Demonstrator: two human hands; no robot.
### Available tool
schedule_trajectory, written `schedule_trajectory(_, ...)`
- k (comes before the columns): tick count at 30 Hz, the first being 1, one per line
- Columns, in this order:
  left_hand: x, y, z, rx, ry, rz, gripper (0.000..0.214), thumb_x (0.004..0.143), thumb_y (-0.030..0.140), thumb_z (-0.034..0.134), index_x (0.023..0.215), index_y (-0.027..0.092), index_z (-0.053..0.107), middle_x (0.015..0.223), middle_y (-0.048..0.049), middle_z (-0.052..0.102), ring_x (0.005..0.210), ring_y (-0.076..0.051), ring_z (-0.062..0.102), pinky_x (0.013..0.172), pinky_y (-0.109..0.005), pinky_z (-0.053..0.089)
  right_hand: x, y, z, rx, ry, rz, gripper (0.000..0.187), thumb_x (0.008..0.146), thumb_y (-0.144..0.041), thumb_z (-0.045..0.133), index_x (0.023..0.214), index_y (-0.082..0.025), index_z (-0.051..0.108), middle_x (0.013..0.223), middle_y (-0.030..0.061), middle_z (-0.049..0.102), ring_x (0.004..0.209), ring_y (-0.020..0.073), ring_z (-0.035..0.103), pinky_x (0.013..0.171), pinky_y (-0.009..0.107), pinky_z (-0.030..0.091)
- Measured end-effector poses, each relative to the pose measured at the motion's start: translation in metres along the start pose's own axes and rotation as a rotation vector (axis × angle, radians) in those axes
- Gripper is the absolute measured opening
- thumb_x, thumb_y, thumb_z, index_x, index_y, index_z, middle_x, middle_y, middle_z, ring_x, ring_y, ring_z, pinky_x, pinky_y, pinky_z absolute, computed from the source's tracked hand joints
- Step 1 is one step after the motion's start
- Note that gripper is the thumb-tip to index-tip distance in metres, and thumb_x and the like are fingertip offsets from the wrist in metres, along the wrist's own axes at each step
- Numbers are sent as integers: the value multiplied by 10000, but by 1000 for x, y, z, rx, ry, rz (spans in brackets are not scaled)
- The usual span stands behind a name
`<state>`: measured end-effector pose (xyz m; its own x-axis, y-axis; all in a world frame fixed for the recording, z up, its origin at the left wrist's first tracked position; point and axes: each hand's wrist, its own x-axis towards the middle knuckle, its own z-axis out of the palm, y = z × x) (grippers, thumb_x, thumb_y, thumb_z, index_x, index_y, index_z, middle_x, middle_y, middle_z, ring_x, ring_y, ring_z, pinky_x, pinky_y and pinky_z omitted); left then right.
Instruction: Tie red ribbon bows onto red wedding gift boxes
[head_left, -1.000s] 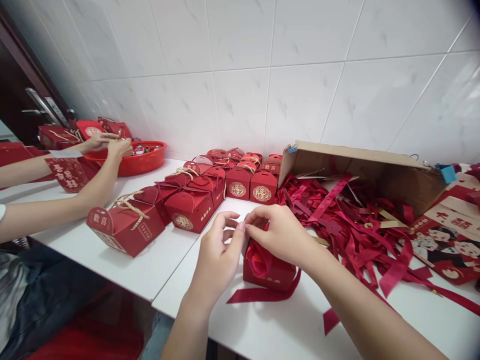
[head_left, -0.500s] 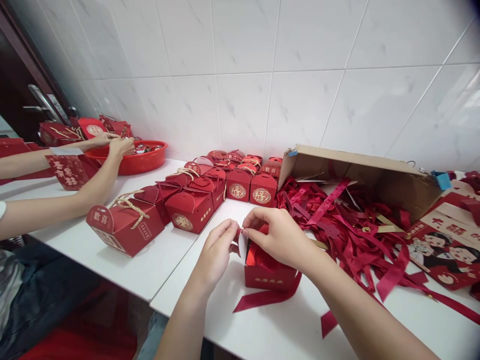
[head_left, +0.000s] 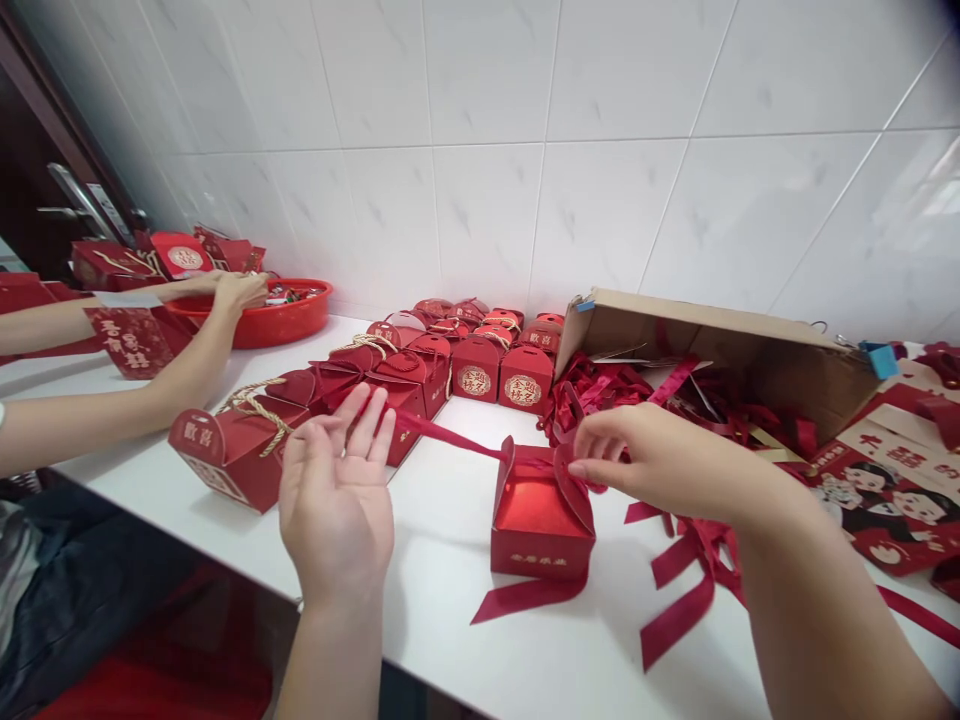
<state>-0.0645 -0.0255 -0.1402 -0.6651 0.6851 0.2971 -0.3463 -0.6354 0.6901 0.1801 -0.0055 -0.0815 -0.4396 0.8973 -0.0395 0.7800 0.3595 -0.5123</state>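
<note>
In the head view a small red gift box (head_left: 541,556) stands upright on the table, its rounded side flaps raised. A dark red ribbon (head_left: 450,437) stretches almost taut from its left flap to my left hand (head_left: 341,500). That hand is palm up, fingers partly extended, with the ribbon running behind them; the exact grip is hidden. My right hand (head_left: 645,455) is at the right flap, thumb and curled fingers closed on its edge. Ribbon shows just under these fingers. Another ribbon end (head_left: 529,598) lies in front of the box.
Several red boxes (head_left: 476,368) stand at the back and left. A tipped cardboard carton (head_left: 705,315) spills ribbons at right, beside a printed red bag (head_left: 885,500). Far left, a co-worker's hands (head_left: 240,288) are over a red basin (head_left: 289,325).
My left hand has moved left from the box, turning palm up and drawing ribbon out through the flap. My right hand has shifted right, to the right flap.
</note>
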Motion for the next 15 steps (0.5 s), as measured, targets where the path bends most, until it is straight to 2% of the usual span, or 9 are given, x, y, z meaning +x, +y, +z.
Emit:
schedule_trajectory(2,-1,-6,-2,159,-45,-7,74,869,297,563,865,224,572,1204,-49,628,1195,-225,557,1011,-405,442,-1,6,-2,-24,-86,53,157,774,-387,623,787,-232,647,846,20,705,738,197,659,628,288,488)
schedule_trajectory(4,-5,-14,-3,385,-159,-51,103,831,287,611,916,231,602,1243,-41,607,1242,-217,511,1063,-392,388,1,8,0,-51,-130,94,163,742,-382,655,788,-227,639,846,29,704,753,209,660,622,289,484)
schedule_trajectory(8,-18,-24,1,745,-628,-202,256,847,357,575,1063,230,629,1204,-60,637,1178,-226,555,1008,-371,440,9,4,5,-95,-170,87,156,780,-346,603,716,-206,583,816,39,690,736,202,648,588,278,460)
schedule_trajectory(10,-22,-24,2,851,-796,-218,294,862,357,552,1120,243,636,1211,-55,641,1151,-225,571,986,-368,454,11,2,5,-103,-183,75,167,785,-328,590,683,-199,560,814,39,686,740,197,642,580,269,448)
schedule_trajectory(12,-23,-23,3,911,-863,-174,273,862,322,550,1098,247,664,1188,-48,658,1113,-219,590,964,-356,465,12,3,4,-92,-191,71,141,774,-309,594,690,-200,559,831,33,684,736,189,635,570,260,443)
schedule_trajectory(15,-20,-21,1,945,-856,-91,179,839,269,575,941,233,717,1047,-41,702,985,-203,638,838,-311,512,12,7,3,-47,-203,67,60,745,-265,596,778,-220,574,854,15,680,700,169,620,534,242,437)
